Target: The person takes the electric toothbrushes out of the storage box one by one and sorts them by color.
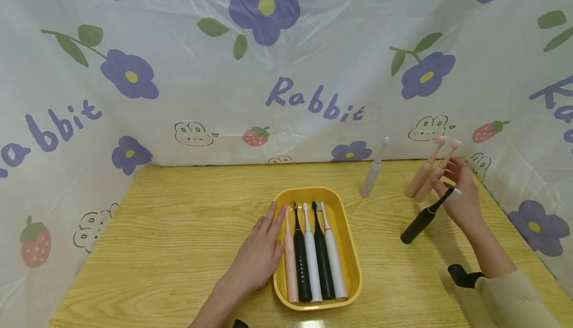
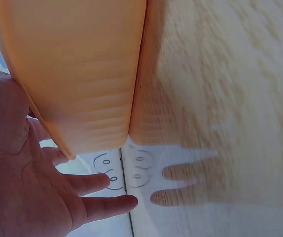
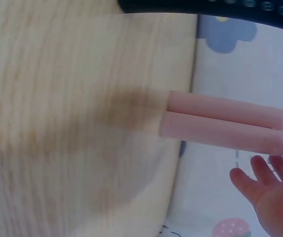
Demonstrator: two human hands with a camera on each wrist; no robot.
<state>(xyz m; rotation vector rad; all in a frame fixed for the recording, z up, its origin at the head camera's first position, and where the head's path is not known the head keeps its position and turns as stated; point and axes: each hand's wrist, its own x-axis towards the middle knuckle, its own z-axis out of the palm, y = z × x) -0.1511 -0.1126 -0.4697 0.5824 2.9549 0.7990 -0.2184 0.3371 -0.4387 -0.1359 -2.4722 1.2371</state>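
My left hand [image 1: 257,258] rests along the left rim of a yellow tray [image 1: 353,268], its fingers extended; the left wrist view shows the palm beside the tray's outer wall [image 2: 92,74]. Two pink electric toothbrushes [image 1: 419,179] [image 1: 430,182] stand upright side by side at the back right. Around the upper end of the right-hand one, my right hand [image 1: 463,196] spreads its thumb and fingers, with a gap below the handle in the right wrist view. Contact there is unclear. A black electric toothbrush [image 1: 418,224] stands just in front of that hand.
Inside the tray lie several electric toothbrushes side by side: pink [image 1: 290,263], black [image 1: 301,263] and white [image 1: 335,263] among them. A pale toothbrush [image 1: 370,179] stands near the back edge of the wooden table [image 1: 188,238]. Patterned cloth [image 1: 215,94] encloses the back and sides.
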